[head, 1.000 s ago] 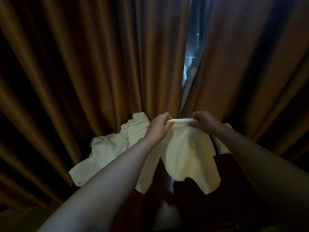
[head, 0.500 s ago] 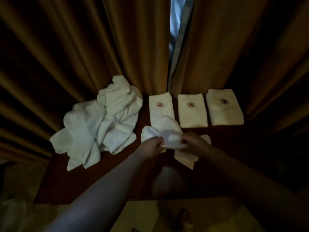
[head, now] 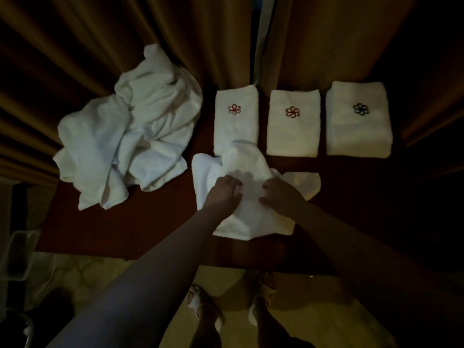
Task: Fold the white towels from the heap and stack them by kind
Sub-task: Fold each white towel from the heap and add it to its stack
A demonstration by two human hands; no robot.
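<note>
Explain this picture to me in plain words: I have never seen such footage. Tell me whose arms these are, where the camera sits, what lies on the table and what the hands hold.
No machine here: a person's two bare arms, filmed by a wide-angle camera worn on their head, looking down. On the dark table lies a heap of unfolded white towels. Beyond the hands stand three folded stacks, each topped by an embroidered flower: a red-flower stack, another red-flower stack and a dark-flower stack. The left hand and right hand grip one crumpled white towel lying on the table. Brown curtains hang behind.
</note>
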